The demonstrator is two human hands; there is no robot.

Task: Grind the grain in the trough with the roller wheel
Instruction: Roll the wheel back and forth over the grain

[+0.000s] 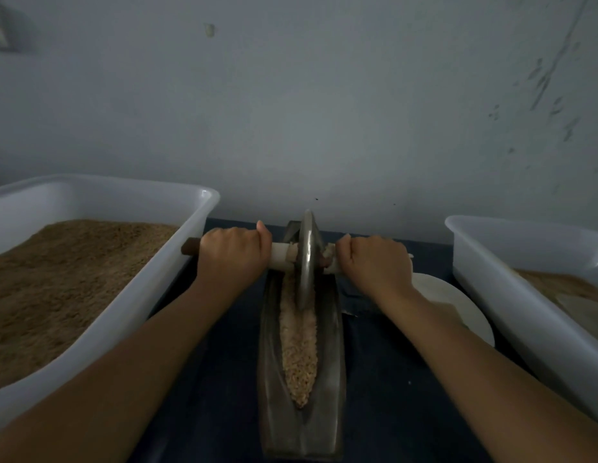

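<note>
A long dark metal trough lies lengthwise in front of me on a dark blue cloth. A strip of pale brown grain fills its groove. The metal roller wheel stands upright in the groove at the trough's far end, near the wall. Its wooden axle handle runs left to right through the wheel. My left hand grips the handle left of the wheel. My right hand grips it on the right side. Both arms are stretched forward.
A large white plastic tub heaped with brown grain stands at the left, close to the handle's dark end. Another white tub stands at the right. A white plate lies between my right arm and that tub. A grey wall rises just behind.
</note>
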